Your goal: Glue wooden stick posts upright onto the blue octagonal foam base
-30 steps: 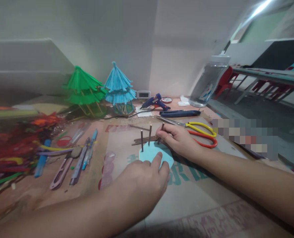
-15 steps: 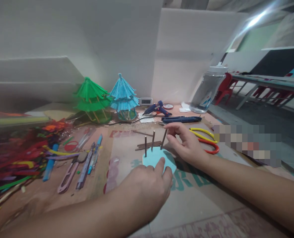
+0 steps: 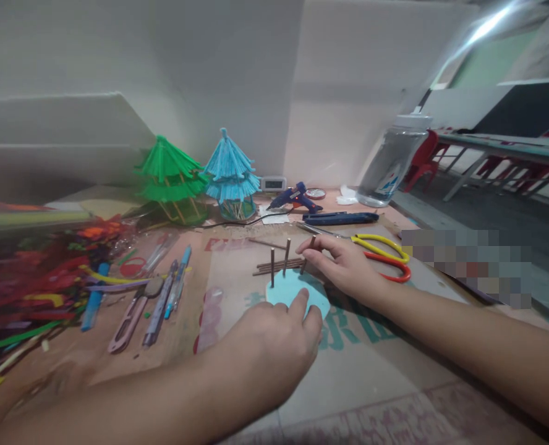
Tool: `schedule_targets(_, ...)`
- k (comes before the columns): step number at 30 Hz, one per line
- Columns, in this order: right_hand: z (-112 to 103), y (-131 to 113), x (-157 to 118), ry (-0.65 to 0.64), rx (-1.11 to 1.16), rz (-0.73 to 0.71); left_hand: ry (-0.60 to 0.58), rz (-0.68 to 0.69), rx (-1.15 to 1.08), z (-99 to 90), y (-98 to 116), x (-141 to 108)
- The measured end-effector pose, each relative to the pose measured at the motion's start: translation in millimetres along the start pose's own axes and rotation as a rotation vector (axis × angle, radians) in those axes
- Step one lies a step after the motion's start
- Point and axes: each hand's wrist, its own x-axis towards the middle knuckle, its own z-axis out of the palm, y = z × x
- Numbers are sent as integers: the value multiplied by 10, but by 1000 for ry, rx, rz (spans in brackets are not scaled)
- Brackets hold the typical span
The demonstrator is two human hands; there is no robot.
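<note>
A light blue, flat, many-sided base lies on the cardboard in front of me. My left hand grips its near edge, the index finger resting on top and the other fingers bent over the rim. Three thin brown sticks stand along the far side: a left stick, a middle stick and a right stick. The right stick leans slightly, and its upper part is between the thumb and fingers of my right hand. Several loose brown sticks lie just behind the base.
Scissors with yellow and red handles lie right of my right hand. Behind are a glue gun, a navy stapler-like tool, a water bottle, and green and blue hut models. Pens and colourful scraps lie left.
My right hand has moved slightly left, and its thumb and fingers have closed around the top of the right stick. My left hand stays on the base. The camera view has shifted a little.
</note>
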Motion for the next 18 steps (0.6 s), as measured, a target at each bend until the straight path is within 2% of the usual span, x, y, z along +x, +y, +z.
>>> schedule_targets(5, 1, -5, -11, -18, -20, -6, -23, 28, 0, 6, 8, -18)
schedule_targets(18, -11, -19, 10, -69, -77, -54, 18, 23, 4, 28, 11, -18)
